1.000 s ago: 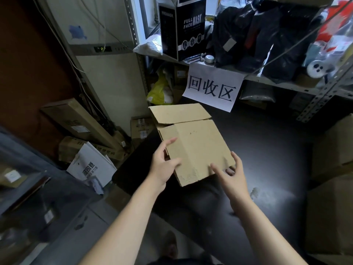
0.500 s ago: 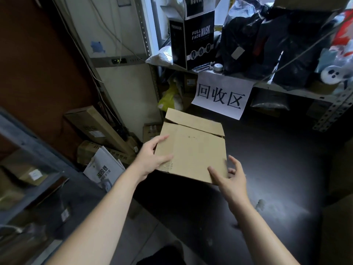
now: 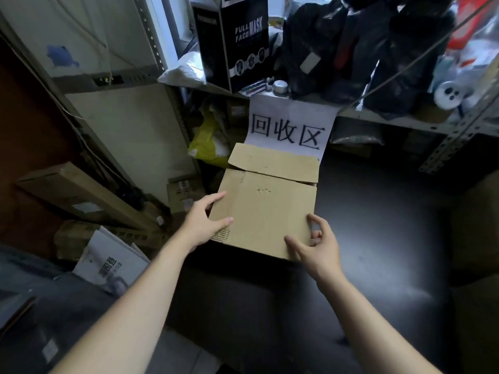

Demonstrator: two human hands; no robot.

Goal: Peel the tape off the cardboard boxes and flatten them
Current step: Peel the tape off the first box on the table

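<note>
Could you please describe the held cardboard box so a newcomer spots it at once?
Find the white paper sign with three black characters hanging from the metal shelf. Just below it, the left hand and right hand hold a plain brown cardboard box by its near corners. Unlike the long boxes by the wall, it looks flat, one flap toward the sign.

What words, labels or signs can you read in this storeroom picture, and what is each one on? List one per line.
"FULL FACE MASK": on the black box on the shelf.
"回收区": on the white paper sign hanging from the shelf edge.
Printed lines on the cardboard box by the left hand: too small to read.
Print on the white packet at lower left: blurred.
</note>
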